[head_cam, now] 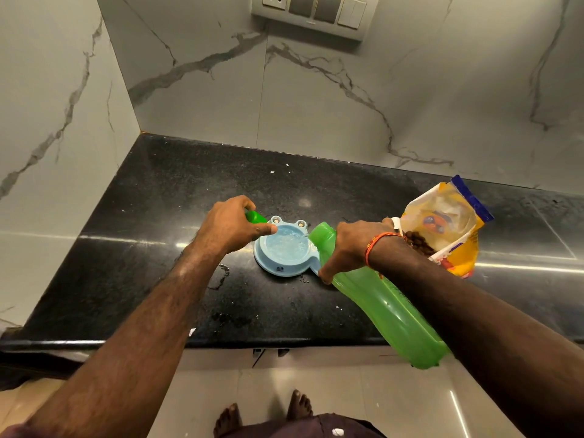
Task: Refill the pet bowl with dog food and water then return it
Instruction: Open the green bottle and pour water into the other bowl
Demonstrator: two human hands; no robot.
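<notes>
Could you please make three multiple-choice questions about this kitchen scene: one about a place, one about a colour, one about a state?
1. Where does the food bag stand on the counter?
A. To the right of the pet bowl
B. To the left of the bowl
C. In front of the bowl, at the counter's edge

2. What colour is the bottle?
A. Blue
B. Green
C. Yellow

3. What state is the bottle in?
A. Upright and capped
C. Lying flat on the counter
B. Tilted, mouth at the bowl

Answers:
1. A, the bag stands right of the bowl.
2. B, its body is green plastic.
3. B, the right hand tips it toward the bowl, while the left hand holds the green cap.
</notes>
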